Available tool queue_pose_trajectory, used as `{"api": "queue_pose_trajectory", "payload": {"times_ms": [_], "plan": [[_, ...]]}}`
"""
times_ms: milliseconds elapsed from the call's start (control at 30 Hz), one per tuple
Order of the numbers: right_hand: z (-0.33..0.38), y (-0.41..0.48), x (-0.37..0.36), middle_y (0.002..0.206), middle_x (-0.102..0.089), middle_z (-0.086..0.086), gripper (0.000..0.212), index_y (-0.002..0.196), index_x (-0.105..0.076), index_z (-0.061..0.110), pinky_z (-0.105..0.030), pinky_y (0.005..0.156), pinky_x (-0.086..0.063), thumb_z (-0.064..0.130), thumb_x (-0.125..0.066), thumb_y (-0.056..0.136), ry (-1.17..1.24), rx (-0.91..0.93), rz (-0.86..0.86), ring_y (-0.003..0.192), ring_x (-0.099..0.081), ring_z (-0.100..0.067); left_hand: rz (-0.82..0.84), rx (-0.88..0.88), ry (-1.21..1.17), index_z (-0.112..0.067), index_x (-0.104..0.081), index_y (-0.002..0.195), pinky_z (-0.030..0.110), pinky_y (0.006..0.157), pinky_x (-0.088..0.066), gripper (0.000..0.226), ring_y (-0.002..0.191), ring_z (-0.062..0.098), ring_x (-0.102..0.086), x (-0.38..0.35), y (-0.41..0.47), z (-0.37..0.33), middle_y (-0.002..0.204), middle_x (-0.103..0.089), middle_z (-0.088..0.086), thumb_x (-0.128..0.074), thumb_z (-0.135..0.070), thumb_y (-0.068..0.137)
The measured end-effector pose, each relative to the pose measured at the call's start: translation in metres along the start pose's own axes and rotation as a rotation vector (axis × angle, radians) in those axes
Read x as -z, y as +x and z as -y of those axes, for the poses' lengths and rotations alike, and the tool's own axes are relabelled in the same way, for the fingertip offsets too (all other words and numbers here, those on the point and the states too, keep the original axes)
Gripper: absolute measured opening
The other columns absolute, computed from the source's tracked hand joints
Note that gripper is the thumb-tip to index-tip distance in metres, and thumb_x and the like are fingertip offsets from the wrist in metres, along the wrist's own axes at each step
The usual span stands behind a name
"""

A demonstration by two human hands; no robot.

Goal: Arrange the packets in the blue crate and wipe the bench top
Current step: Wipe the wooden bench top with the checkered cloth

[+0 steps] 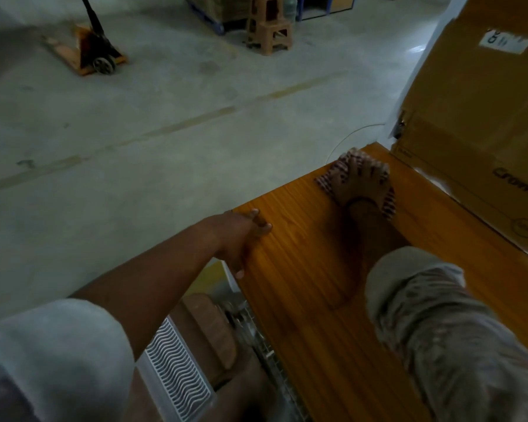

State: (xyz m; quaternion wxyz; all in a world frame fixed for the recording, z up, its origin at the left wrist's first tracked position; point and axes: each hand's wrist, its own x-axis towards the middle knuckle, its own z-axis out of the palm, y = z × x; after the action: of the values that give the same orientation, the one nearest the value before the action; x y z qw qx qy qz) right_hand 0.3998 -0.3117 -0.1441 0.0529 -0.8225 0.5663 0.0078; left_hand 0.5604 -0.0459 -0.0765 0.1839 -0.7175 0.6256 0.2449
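A: Closest to us are our own rolled sleeves [433, 324], and past them the right hand [361, 185] is stretched way out along the bench [311, 300], palm flat, fingers spread, pressing a patterned cloth [326, 178] into the wood near the far corner.

B: And the left hand [244, 236]?

A: It's just hooked over the bench's left edge, fingers curled on top, holding nothing, more of a brace I'd say.

B: So which way do we go next?

A: The bench's long side runs from us out to that corner, and the cloth sits at the far end, so we'd guess the stroke pulls back toward us. The right hand is the only one on it.

B: Crate? Packets?

A: Can't see either. There's a cardboard box [476, 123] on the bench's right side, just beside the cloth.
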Motion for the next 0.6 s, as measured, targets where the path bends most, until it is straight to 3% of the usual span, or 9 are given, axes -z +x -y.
{"api": "queue_pose_trajectory", "payload": {"times_ms": [133,300,367,467,600], "plan": [[0.061,-0.046,-0.007,0.163,-0.025,-0.01,0.07,0.156,-0.024,0.031,-0.059,0.118,-0.012,0.067,-0.022,0.095,-0.026,0.288,-0.023,0.148,-0.02,-0.036,-0.005,0.005,-0.034,-0.04,-0.009,0.158,0.05,0.119,-0.026,0.131,0.152,0.037,-0.012,0.0,0.0,0.003,0.167,0.01,0.003,-0.094,-0.043,0.058],[0.041,-0.125,-0.018,0.166,-0.015,-0.001,0.075,0.158,-0.017,0.033,-0.057,0.119,-0.013,0.07,-0.009,0.093,-0.054,0.548,0.03,0.152,-0.013,-0.029,-0.014,0.001,-0.042,-0.035,-0.016,0.158,0.048,0.119,-0.024,0.123,0.152,0.037,-0.009,0.003,-0.006,0.001,0.168,0.008,0.002,-0.093,-0.042,0.062],[0.005,-0.104,-0.016,0.166,-0.018,0.0,0.074,0.157,-0.02,0.037,-0.056,0.118,-0.018,0.072,-0.012,0.093,-0.052,0.515,0.007,0.152,-0.015,-0.029,-0.004,0.011,-0.057,-0.04,-0.008,0.158,0.049,0.12,-0.019,0.126,0.153,0.038,-0.003,0.003,-0.006,0.0,0.167,0.012,0.0,-0.092,-0.041,0.064],[-0.048,-0.035,-0.004,0.163,-0.024,-0.004,0.071,0.155,-0.024,0.035,-0.056,0.119,-0.019,0.07,-0.017,0.094,-0.063,0.289,-0.06,0.149,-0.022,-0.031,0.008,0.028,-0.087,-0.044,-0.006,0.157,0.051,0.121,-0.018,0.129,0.152,0.039,0.001,-0.001,-0.001,0.003,0.167,0.014,-0.001,-0.093,-0.041,0.062],[-0.079,0.031,0.008,0.166,-0.013,-0.006,0.075,0.158,-0.017,0.031,-0.058,0.12,-0.011,0.071,-0.018,0.095,-0.041,0.037,-0.018,0.152,-0.01,-0.033,0.002,0.018,-0.101,-0.044,-0.008,0.157,0.052,0.122,-0.017,0.13,0.152,0.039,0.0,-0.004,0.003,0.006,0.166,0.014,0.0,-0.094,-0.041,0.059]]}}
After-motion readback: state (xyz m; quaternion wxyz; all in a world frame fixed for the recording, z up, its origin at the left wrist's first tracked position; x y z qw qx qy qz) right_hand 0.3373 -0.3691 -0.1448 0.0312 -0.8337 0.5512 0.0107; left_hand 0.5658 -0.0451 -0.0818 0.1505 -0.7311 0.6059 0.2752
